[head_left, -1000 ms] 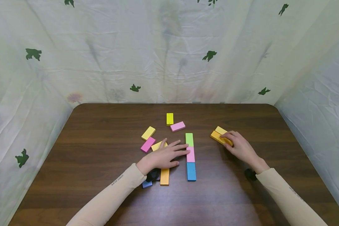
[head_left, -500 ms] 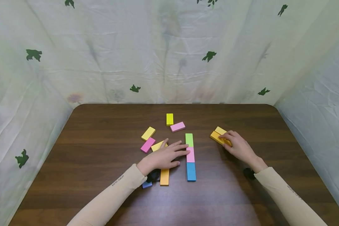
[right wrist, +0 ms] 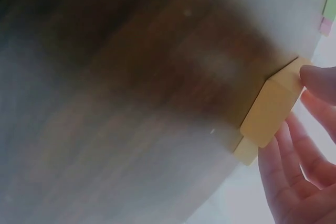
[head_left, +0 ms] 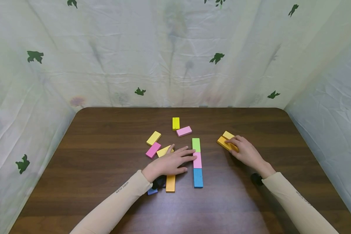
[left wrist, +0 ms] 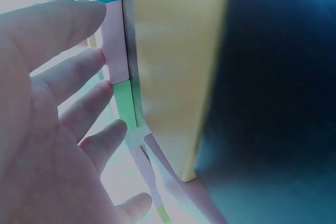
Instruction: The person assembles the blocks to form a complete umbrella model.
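Note:
My left hand [head_left: 171, 162] lies over the middle with fingers spread, two fingertips on a pink block [head_left: 197, 162]. That block stands in a straight row between a green block [head_left: 196, 144] and a blue block [head_left: 198, 178]. In the left wrist view, the fingertips meet the side of the pink block [left wrist: 116, 45]. At the right, my right hand [head_left: 248, 152] pinches an orange block [head_left: 223, 142] between thumb and fingers. A pale yellow block [head_left: 228, 134] lies right behind it, partly covered by the fingers.
Left of the row lie a yellow block [head_left: 153, 138], a magenta block [head_left: 153, 150], another yellow block [head_left: 163, 151], an orange block [head_left: 170, 184] and a partly hidden blue block [head_left: 152, 191]. Farther back are a bright yellow block [head_left: 175, 123] and a light pink block [head_left: 184, 131].
My right hand has slid slightly left with the orange block, which now reaches a little farther past the pale yellow block. The left hand has hardly moved.

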The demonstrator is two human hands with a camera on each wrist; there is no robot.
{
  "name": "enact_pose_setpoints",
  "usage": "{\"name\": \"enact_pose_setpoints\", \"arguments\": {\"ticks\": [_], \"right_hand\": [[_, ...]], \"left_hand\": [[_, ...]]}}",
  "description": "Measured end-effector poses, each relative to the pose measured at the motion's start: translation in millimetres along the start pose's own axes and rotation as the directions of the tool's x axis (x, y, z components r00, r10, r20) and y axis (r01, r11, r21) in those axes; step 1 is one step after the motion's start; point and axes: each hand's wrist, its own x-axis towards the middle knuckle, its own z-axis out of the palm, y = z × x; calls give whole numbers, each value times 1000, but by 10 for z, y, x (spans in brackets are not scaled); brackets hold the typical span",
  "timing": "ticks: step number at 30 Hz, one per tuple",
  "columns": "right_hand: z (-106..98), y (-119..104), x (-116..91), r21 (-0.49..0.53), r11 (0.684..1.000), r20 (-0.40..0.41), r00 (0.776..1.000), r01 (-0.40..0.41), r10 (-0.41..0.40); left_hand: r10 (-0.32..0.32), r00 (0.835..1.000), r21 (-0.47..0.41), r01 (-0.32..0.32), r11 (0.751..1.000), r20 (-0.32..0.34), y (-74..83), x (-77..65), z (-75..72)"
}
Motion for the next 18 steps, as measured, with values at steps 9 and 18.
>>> {"name": "enact_pose_setpoints", "arguments": {"ticks": [9, 18], "right_hand": [[3, -29, 21, -4, 1000, 5, 1000, -6, 6], [1, -79, 126, 20, 1000, -3, 1000, 17, -17]], "left_hand": [[-7, 1000, -14, 7, 1000, 7, 4, -5, -9], [-10, 1000, -13, 10, 1000, 11, 16, -6, -22]]}}
